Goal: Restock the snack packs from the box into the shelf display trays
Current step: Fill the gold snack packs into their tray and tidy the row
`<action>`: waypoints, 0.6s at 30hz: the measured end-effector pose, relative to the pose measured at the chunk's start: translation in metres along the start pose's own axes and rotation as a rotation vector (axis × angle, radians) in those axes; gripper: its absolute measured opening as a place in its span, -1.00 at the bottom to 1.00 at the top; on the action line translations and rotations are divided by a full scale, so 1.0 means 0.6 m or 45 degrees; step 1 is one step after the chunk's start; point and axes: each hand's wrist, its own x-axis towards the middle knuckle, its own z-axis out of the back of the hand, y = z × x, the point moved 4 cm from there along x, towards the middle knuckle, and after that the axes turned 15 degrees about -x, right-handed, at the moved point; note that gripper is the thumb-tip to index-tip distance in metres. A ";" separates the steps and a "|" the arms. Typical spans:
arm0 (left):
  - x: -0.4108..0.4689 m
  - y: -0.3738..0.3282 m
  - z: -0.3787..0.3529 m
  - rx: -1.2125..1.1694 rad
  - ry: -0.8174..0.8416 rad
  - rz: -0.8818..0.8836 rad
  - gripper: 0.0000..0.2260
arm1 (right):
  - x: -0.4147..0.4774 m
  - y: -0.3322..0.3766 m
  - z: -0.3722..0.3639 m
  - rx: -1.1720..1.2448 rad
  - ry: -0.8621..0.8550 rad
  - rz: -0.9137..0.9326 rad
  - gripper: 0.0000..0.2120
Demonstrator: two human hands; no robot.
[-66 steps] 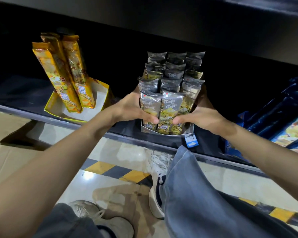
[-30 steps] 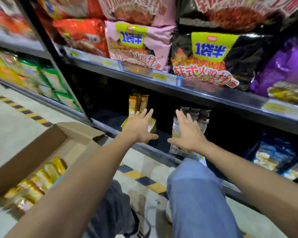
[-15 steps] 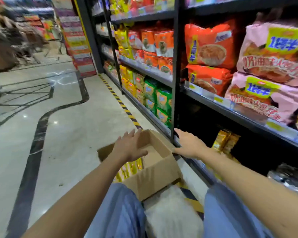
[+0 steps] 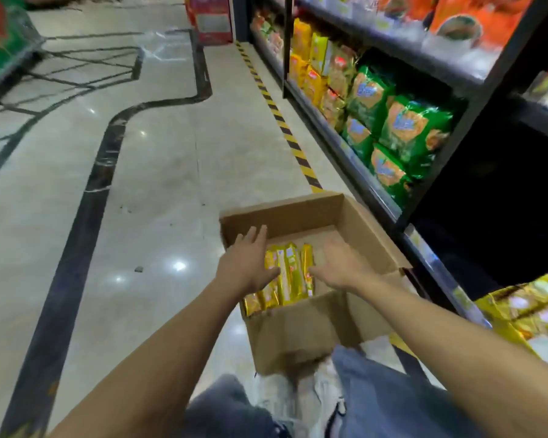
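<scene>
An open cardboard box (image 4: pixel 301 330) stands on the floor beside the shelf. Several long yellow snack packs (image 4: pixel 290 273) lie side by side in its left half. My left hand (image 4: pixel 249 263) hovers over the left side of the packs with fingers spread and holds nothing. My right hand (image 4: pixel 339 263) is inside the box just right of the packs, fingers relaxed, also holding nothing. A yellow display tray (image 4: pixel 500 311) with a few yellow packs sits on the bottom shelf at the far right edge of the view.
The shelf unit (image 4: pixel 370 184) runs along the right, with green and yellow bags (image 4: pixel 402 134) on its low level. A yellow-black floor stripe (image 4: pixel 285 128) lines its base. The tiled aisle floor (image 4: pixel 159 172) spreads left. My knees (image 4: pixel 377 403) are below the box.
My view has swung from the shelf trays left and down to the box. Both hands left the grey pack tray, crossed over, and now sit over the yellow packs in the box.
</scene>
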 end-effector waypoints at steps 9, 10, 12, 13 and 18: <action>0.179 0.153 -0.223 -0.047 0.085 0.253 -0.17 | 0.220 0.053 -0.225 -0.067 0.110 0.119 -0.53; 0.189 0.162 -0.241 -0.060 0.087 0.266 -0.16 | 0.232 0.054 -0.244 -0.083 0.132 0.119 -0.54; 0.207 0.176 -0.271 -0.079 0.065 0.300 -0.14 | 0.254 0.050 -0.280 -0.109 0.161 0.103 -0.50; 0.213 0.183 -0.281 -0.090 0.053 0.329 -0.14 | 0.261 0.047 -0.293 -0.104 0.166 0.074 -0.47; 0.232 0.212 -0.289 -0.157 -0.091 0.393 -0.33 | 0.277 0.049 -0.336 -0.073 0.129 -0.073 -0.37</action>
